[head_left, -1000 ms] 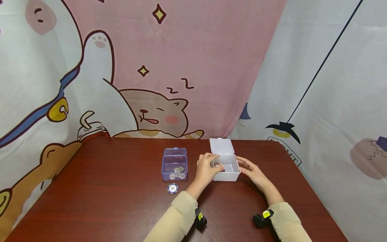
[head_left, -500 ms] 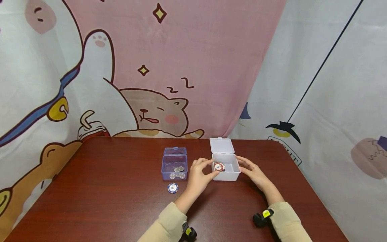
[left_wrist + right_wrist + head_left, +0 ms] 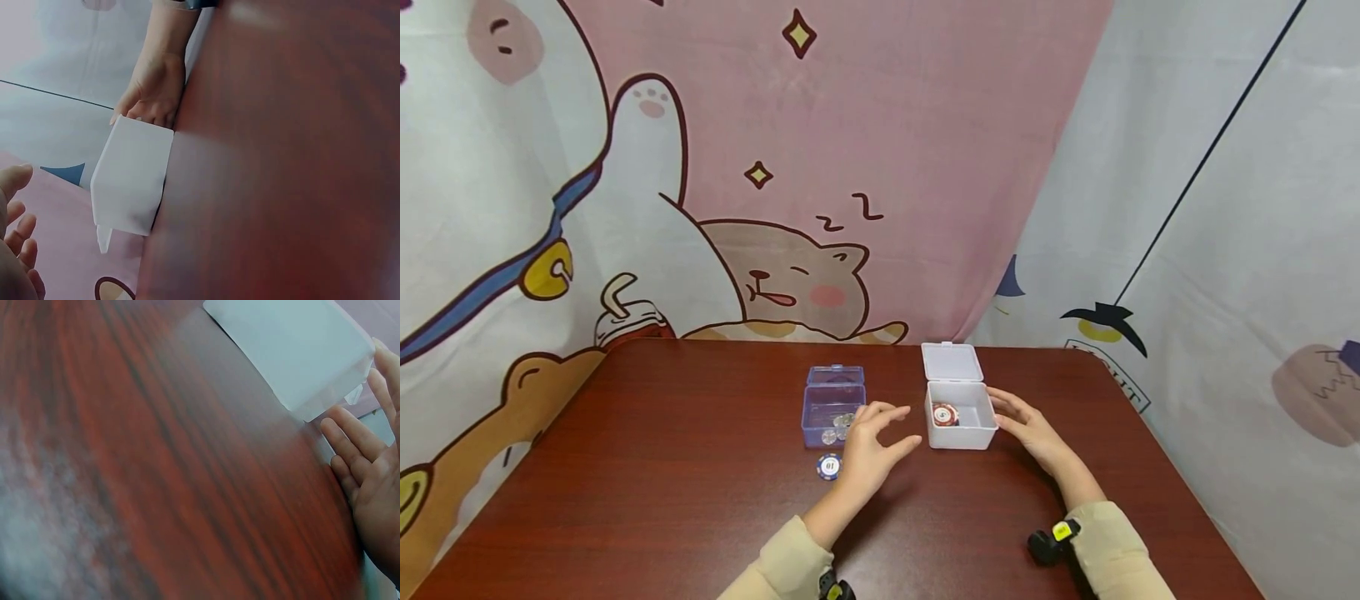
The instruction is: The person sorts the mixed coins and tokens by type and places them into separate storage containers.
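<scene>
Over the table, between two lidded boxes, hovers my left hand (image 3: 868, 450), thumb and fingers apart with nothing between them. My right hand (image 3: 1030, 427) rests its fingertips at the right side of the white plastic box (image 3: 962, 438), whose lid is tipped back. Inside that box, at its left, lies a red and white poker chip (image 3: 945, 414). A translucent blue box (image 3: 815, 429) stands to the left with its lid up, holding several clear, shiny round pieces (image 3: 828, 437); my left hand partly covers it. In front lies a blue and white poker chip (image 3: 829, 467) marked 10.
Everything stands on a dark red-brown wooden table (image 3: 700, 483). Behind its far edge hangs a printed cartoon cloth (image 3: 925, 167). Each wrist carries a small black camera, such as the right one (image 3: 1045, 547).
My left hand has drawn back from inside the white box and moved left toward the blue box, uncovering the red chip. The right hand has stayed at the box's side.
</scene>
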A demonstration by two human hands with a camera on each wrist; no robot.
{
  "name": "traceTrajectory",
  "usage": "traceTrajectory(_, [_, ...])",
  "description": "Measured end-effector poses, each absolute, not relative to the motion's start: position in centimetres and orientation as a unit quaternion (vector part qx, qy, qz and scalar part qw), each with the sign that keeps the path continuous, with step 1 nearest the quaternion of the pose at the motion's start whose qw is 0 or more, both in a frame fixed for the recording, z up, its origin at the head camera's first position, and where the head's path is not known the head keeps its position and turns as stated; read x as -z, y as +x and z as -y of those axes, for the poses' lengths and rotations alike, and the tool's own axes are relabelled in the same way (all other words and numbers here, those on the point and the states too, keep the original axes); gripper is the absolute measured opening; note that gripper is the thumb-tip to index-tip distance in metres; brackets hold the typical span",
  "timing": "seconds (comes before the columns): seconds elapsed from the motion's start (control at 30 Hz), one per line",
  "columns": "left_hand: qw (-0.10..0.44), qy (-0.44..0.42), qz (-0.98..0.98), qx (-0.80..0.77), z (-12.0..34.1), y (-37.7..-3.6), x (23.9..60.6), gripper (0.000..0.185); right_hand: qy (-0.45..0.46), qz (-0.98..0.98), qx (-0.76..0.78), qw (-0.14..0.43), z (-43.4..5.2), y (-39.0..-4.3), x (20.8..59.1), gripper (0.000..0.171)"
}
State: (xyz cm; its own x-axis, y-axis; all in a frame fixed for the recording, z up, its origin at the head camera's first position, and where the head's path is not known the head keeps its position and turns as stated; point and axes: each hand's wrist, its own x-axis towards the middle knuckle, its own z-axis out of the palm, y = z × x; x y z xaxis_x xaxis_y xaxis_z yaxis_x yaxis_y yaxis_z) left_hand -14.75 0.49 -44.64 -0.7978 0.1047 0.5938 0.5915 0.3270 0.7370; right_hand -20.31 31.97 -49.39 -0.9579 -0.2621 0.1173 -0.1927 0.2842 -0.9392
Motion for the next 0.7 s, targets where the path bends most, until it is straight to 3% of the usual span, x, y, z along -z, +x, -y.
traceTrajectory(0.7, [0.211, -0.242, 0.814, 0.485, 4.4, -12.6, 46.4, 0.044, -0.128, -0.801, 0.583, 0.035, -31.8, -20.0, 49.0, 0.050])
